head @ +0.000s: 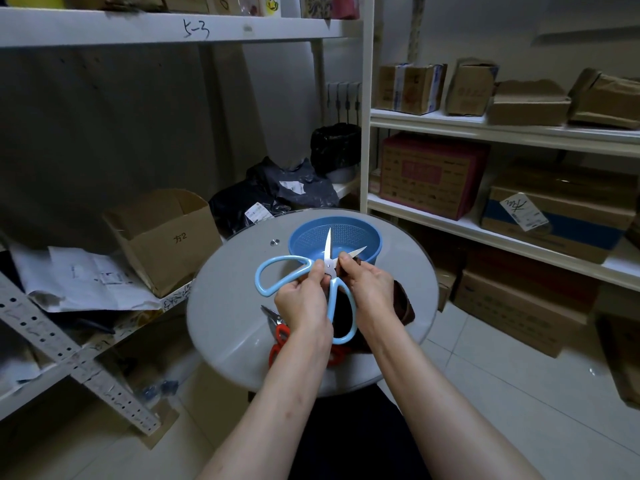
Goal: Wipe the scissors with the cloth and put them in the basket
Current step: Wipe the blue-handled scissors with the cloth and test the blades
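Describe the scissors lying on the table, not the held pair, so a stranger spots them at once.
Start at the round grey table in the middle of the storeroom. On its near side, partly hidden under the left wrist, lie the red-handled scissors. Their red handles set them apart from the light-blue scissors, which the left hand grips and the right hand pinches with the dark cloth.

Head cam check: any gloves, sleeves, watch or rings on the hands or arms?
Nothing worn that shows. The left hand and right hand have no gloves, rings, watch or wristbands. The forearms are uncovered to the frame edge, so no sleeves are in view.
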